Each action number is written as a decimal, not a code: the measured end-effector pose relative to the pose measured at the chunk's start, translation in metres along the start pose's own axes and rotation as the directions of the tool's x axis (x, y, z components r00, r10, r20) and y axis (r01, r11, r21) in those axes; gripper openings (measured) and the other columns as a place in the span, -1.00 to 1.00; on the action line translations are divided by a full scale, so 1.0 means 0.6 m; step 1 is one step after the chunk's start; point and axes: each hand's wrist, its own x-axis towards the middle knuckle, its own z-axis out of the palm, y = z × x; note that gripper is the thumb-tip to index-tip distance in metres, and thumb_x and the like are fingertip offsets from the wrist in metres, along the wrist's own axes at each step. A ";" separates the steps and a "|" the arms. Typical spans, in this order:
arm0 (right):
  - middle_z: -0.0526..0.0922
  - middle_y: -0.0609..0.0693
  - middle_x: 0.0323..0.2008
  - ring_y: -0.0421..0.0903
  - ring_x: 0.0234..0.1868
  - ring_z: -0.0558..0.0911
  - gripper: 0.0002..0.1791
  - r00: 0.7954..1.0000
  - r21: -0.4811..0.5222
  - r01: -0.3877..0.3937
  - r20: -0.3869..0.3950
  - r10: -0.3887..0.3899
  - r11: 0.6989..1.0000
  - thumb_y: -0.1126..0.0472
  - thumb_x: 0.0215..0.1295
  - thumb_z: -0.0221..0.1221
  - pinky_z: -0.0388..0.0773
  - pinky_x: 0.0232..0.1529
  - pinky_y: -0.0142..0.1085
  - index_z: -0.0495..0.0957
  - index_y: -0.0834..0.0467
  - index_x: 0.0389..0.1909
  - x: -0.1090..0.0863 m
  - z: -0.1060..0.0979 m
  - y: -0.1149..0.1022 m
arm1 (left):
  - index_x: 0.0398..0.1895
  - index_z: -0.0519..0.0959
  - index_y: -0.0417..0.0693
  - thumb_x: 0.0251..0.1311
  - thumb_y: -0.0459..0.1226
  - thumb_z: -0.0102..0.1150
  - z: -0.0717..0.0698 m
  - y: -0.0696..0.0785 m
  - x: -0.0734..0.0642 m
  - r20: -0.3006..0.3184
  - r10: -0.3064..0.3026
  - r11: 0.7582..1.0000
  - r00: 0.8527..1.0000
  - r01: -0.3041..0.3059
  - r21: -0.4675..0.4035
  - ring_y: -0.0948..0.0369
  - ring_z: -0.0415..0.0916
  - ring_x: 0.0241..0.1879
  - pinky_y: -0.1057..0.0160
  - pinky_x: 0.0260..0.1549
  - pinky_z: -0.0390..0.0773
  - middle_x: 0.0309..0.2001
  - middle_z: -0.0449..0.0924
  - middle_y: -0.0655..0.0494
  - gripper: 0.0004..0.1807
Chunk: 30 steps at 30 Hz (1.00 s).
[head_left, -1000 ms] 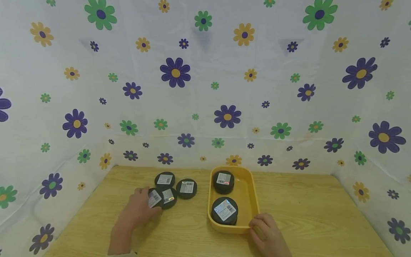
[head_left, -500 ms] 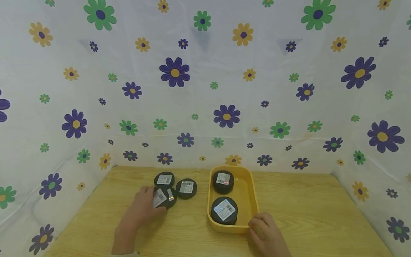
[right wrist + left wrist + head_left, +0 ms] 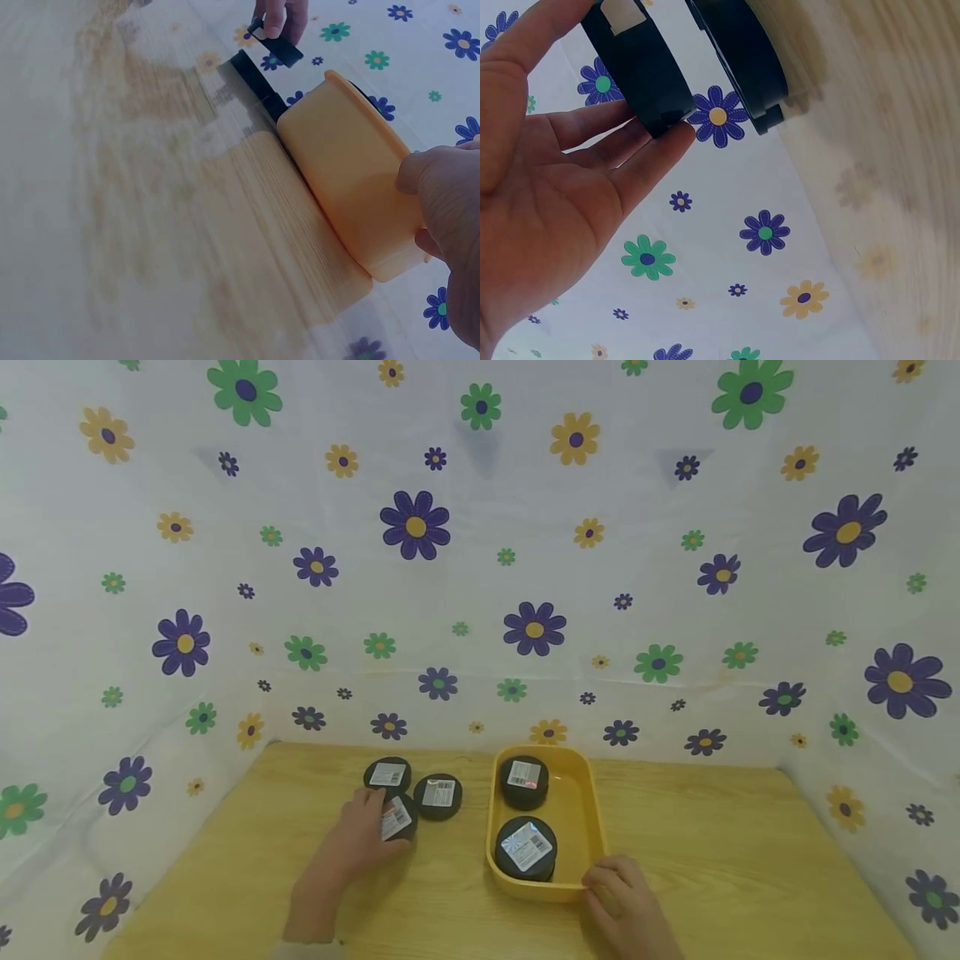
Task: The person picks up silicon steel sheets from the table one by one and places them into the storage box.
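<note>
My left hand grips a flat, round black container with a white barcode label by its edge. In the left wrist view, a gap shows between this held container and another black container on the wood. Two labelled black containers, one behind and one to the right, sit close by. My right hand pinches the near right corner of a yellow tray. Inside the tray, along its left side, stand black containers at the back and the front.
The tray stands on a wooden table, right of the loose containers. White cloth printed with flowers encloses the table at the back and both sides. The right part of the tray's floor is bare.
My left hand has carried the held container to the right, over the one beside it, which it now hides in the head view. My right hand stays at the tray's corner.
</note>
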 end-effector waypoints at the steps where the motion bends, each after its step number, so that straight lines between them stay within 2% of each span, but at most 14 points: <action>1: 0.51 -0.10 -0.20 -0.18 -0.14 0.47 -0.63 1.000 0.008 -0.002 0.004 0.002 1.000 -0.11 0.47 0.01 0.33 0.06 -0.61 0.59 0.08 -0.32 0.001 0.000 0.000 | 0.29 0.28 -0.50 -0.04 -0.09 0.47 0.000 0.001 0.002 -0.006 0.009 1.000 1.000 -0.009 0.005 -0.15 0.36 0.01 -0.09 -0.05 0.52 0.21 0.28 -0.42 -0.06; 4: 0.50 -0.09 -0.18 -0.17 -0.14 0.48 -0.88 1.000 0.015 0.001 -0.005 0.000 1.000 0.18 0.25 0.34 0.33 0.08 -0.62 0.59 0.09 -0.30 0.003 0.001 0.001 | 0.30 0.27 -0.49 -0.03 -0.09 0.48 0.001 0.005 0.010 -0.010 0.039 0.999 0.999 -0.039 0.014 -0.16 0.37 0.02 -0.10 -0.03 0.52 0.22 0.28 -0.42 -0.06; 6: 0.50 -0.10 -0.18 -0.16 -0.14 0.49 -0.88 1.000 0.014 -0.008 -0.010 0.008 1.000 0.18 0.24 0.34 0.33 0.08 -0.63 0.59 0.09 -0.30 0.002 0.000 0.002 | 0.32 0.26 -0.48 -0.01 -0.07 0.48 0.003 0.008 0.014 -0.003 0.046 0.999 0.999 -0.046 0.019 -0.16 0.37 0.04 -0.11 -0.01 0.51 0.23 0.27 -0.42 -0.04; 7: 0.50 -0.10 -0.17 -0.17 -0.14 0.49 -0.86 1.000 0.013 -0.015 -0.009 0.015 1.000 0.23 0.18 0.36 0.33 0.09 -0.63 0.59 0.09 -0.30 0.002 -0.001 0.001 | 0.33 0.25 -0.48 -0.01 -0.07 0.48 0.004 0.009 0.015 0.002 0.045 0.999 0.999 -0.045 0.015 -0.17 0.37 0.05 -0.12 0.00 0.51 0.23 0.26 -0.42 -0.04; 11: 0.49 -0.13 -0.17 -0.18 -0.14 0.48 -0.88 0.999 0.007 -0.036 0.007 0.036 0.999 0.11 0.30 0.29 0.32 0.08 -0.64 0.59 0.07 -0.31 0.003 -0.001 -0.001 | 0.34 0.25 -0.47 -0.01 -0.07 0.49 0.003 0.012 0.011 0.002 0.029 1.000 1.000 -0.029 -0.007 -0.18 0.35 0.08 -0.14 0.04 0.50 0.25 0.25 -0.41 -0.03; 13: 0.49 -0.13 -0.18 -0.19 -0.14 0.48 -0.77 0.999 0.001 -0.041 0.010 0.041 0.999 0.31 0.05 0.43 0.33 0.06 -0.64 0.59 0.07 -0.31 0.005 -0.001 -0.003 | 0.33 0.26 -0.47 -0.02 -0.07 0.49 -0.002 0.014 0.006 -0.008 0.038 0.999 0.999 -0.038 -0.018 -0.19 0.35 0.08 -0.14 0.03 0.50 0.24 0.26 -0.41 -0.03; 16: 0.49 -0.14 -0.18 -0.20 -0.15 0.48 -0.54 0.999 -0.008 -0.042 0.010 0.042 0.999 0.50 -0.26 0.48 0.33 0.05 -0.63 0.59 0.07 -0.31 0.008 -0.001 -0.003 | 0.31 0.27 -0.48 -0.02 -0.08 0.49 -0.010 0.020 0.001 -0.020 0.050 0.998 0.999 -0.051 -0.031 -0.19 0.37 0.06 -0.14 0.02 0.50 0.23 0.27 -0.41 -0.05; 18: 0.49 -0.14 -0.19 -0.20 -0.15 0.48 -0.60 0.999 -0.009 -0.037 0.009 0.037 0.999 0.46 -0.18 0.46 0.34 0.04 -0.62 0.59 0.07 -0.31 0.008 0.000 -0.001 | 0.32 0.28 -0.47 0.00 -0.09 0.49 -0.013 0.023 0.000 -0.020 0.054 0.998 0.998 -0.055 -0.030 -0.18 0.36 0.07 -0.13 0.02 0.50 0.23 0.27 -0.40 -0.07; 21: 0.49 -0.13 -0.19 -0.19 -0.14 0.47 -0.89 1.000 0.006 -0.030 0.010 0.029 1.000 0.18 0.24 0.34 0.34 0.04 -0.61 0.59 0.07 -0.31 0.009 0.002 0.002 | 0.33 0.27 -0.45 0.03 -0.10 0.48 -0.013 0.028 0.001 -0.016 0.062 0.998 0.998 -0.062 -0.031 -0.17 0.35 0.12 -0.12 0.07 0.48 0.26 0.27 -0.38 -0.09; 22: 0.49 -0.13 -0.18 -0.19 -0.14 0.47 -0.87 1.000 0.013 -0.024 0.009 0.024 1.000 0.09 0.35 0.24 0.34 0.04 -0.61 0.59 0.07 -0.30 0.009 0.003 0.003 | 0.33 0.27 -0.45 0.03 -0.10 0.48 -0.011 0.031 0.002 -0.019 0.069 0.997 0.997 -0.069 -0.030 -0.16 0.35 0.13 -0.11 0.07 0.48 0.27 0.27 -0.38 -0.09; 24: 0.50 -0.11 -0.18 -0.18 -0.14 0.47 -0.77 1.000 0.021 -0.008 -0.002 0.008 1.000 0.01 0.43 0.13 0.35 0.04 -0.59 0.59 0.07 -0.30 0.009 0.004 0.004 | 0.33 0.28 -0.43 0.03 -0.09 0.48 -0.005 0.035 0.005 -0.031 0.090 0.995 0.995 -0.091 -0.027 -0.14 0.36 0.14 -0.09 0.08 0.48 0.27 0.28 -0.36 -0.09; 28: 0.52 -0.08 -0.21 -0.14 -0.17 0.48 -0.85 0.999 0.015 0.033 -0.040 -0.033 0.999 0.08 0.38 0.19 0.38 0.00 -0.54 0.60 0.08 -0.31 0.006 0.007 0.004 | 0.35 0.28 -0.38 0.03 -0.07 0.48 0.009 0.048 0.002 -0.057 0.117 0.992 0.992 -0.119 -0.032 -0.14 0.38 0.14 -0.11 0.04 0.51 0.26 0.30 -0.29 -0.08; 30: 0.52 -0.09 -0.23 -0.15 -0.19 0.48 -0.78 0.998 0.009 0.042 -0.047 -0.042 0.999 0.04 0.42 0.14 0.39 -0.03 -0.53 0.59 0.08 -0.34 0.002 0.007 0.003 | 0.37 0.26 -0.35 0.03 -0.07 0.48 0.016 0.055 -0.001 -0.061 0.117 0.992 0.991 -0.120 -0.048 -0.15 0.36 0.18 -0.14 0.06 0.50 0.28 0.29 -0.27 -0.07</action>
